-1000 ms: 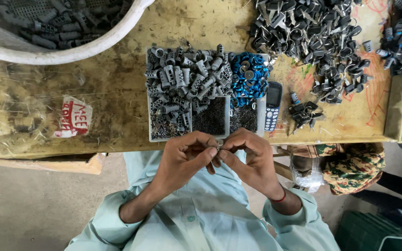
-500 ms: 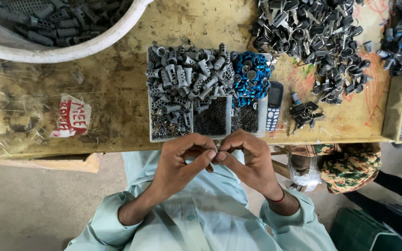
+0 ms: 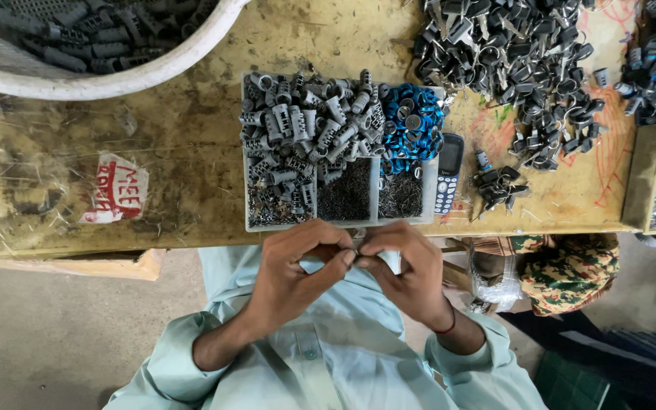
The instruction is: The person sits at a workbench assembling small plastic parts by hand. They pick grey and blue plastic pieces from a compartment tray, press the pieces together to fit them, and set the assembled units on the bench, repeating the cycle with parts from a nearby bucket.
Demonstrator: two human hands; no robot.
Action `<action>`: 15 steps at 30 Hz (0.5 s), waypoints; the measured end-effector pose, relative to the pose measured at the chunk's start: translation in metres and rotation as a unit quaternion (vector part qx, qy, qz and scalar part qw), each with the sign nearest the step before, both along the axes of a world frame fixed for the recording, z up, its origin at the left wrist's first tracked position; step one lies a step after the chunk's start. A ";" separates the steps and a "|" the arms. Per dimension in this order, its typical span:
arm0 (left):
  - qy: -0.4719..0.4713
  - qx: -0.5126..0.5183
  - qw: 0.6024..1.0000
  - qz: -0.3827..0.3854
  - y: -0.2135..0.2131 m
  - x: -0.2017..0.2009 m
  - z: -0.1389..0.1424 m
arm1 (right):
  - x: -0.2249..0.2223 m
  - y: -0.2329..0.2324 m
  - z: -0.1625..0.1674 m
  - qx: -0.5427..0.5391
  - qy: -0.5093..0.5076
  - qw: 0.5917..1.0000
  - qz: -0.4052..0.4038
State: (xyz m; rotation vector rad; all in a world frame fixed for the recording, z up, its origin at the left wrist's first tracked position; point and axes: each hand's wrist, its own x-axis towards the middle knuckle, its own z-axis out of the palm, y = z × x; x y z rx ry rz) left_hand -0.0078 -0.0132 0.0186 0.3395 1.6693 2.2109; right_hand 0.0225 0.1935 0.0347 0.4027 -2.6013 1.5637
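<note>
My left hand [image 3: 294, 267] and my right hand [image 3: 411, 272] meet fingertip to fingertip just below the table's near edge, over my pale green shirt. Together they pinch a small metal piece [image 3: 356, 253], mostly hidden by the fingers. A red thread circles my right wrist. Directly beyond the hands lies a white compartment tray [image 3: 246, 199] with grey ribbed sleeves [image 3: 298, 125], blue rings [image 3: 413, 125] and small dark pins [image 3: 347, 199].
A keypad phone [image 3: 448, 173] lies right of the tray on the worn yellow table [image 3: 184, 137]. A heap of dark clips [image 3: 510, 53] fills the far right, a white tub [image 3: 153, 68] of dark ribbed parts the far left. A camouflage bag [image 3: 571, 269] sits at the right.
Both hands stay together at the table edge; the fingers have shifted slightly around the small piece. Nothing on the table has moved.
</note>
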 end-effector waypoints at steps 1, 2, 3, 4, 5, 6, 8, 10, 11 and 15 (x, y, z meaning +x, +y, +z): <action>-0.004 0.002 1.000 -0.005 -0.002 -0.001 -0.001 | 0.000 0.000 0.000 0.024 0.036 0.999 0.008; -0.057 0.021 0.998 -0.034 -0.003 -0.002 -0.001 | 0.000 0.000 0.001 0.049 0.072 0.996 0.015; -0.110 0.040 0.991 -0.064 -0.005 -0.005 -0.002 | 0.000 0.001 0.002 0.038 0.061 0.997 0.040; -0.162 0.059 0.981 -0.093 -0.006 -0.007 -0.003 | -0.001 0.003 0.003 0.027 0.051 0.996 0.065; -0.124 0.043 0.987 -0.090 -0.008 -0.007 -0.003 | -0.002 0.005 0.004 0.015 0.041 0.995 0.090; -0.086 0.026 0.992 -0.086 -0.010 -0.008 -0.003 | -0.003 0.007 0.003 0.004 0.046 0.994 0.097; -0.020 -0.019 0.997 -0.073 -0.014 -0.005 -0.001 | -0.004 0.009 0.002 -0.017 0.055 0.992 0.112; 0.038 -0.074 0.995 -0.054 -0.016 -0.001 0.000 | -0.006 0.009 0.000 -0.035 0.028 0.992 0.121; -0.036 -0.041 0.995 -0.080 -0.015 -0.001 -0.002 | -0.007 0.009 0.001 -0.044 0.016 0.991 0.126; -0.211 0.049 0.971 -0.101 -0.008 0.000 -0.011 | -0.014 0.006 0.011 -0.055 -0.106 0.988 0.098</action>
